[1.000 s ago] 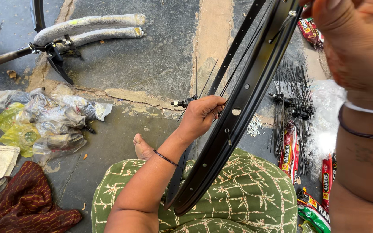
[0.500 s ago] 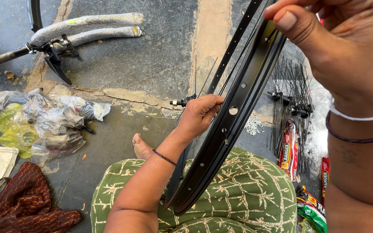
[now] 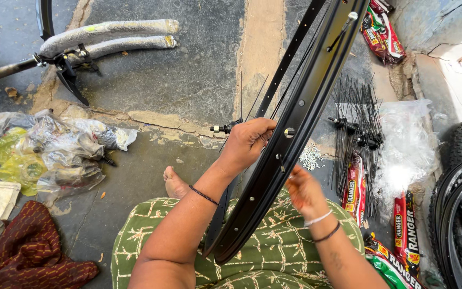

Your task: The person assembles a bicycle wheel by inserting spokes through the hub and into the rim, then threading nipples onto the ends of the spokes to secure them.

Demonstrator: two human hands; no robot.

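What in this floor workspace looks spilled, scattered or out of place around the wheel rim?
Small silver pieces lie loose in a scattered heap on the concrete beside the black rim, and crumpled plastic bags sprawl to the left. The left hand and right hand hold the rim steady; nothing looks damaged.

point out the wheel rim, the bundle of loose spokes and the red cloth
wheel rim (image 3: 300, 115), head view, on the black band of the rim above the left hand
bundle of loose spokes (image 3: 356, 115), head view, middle of the black rods
red cloth (image 3: 28, 246), head view, centre of the folds
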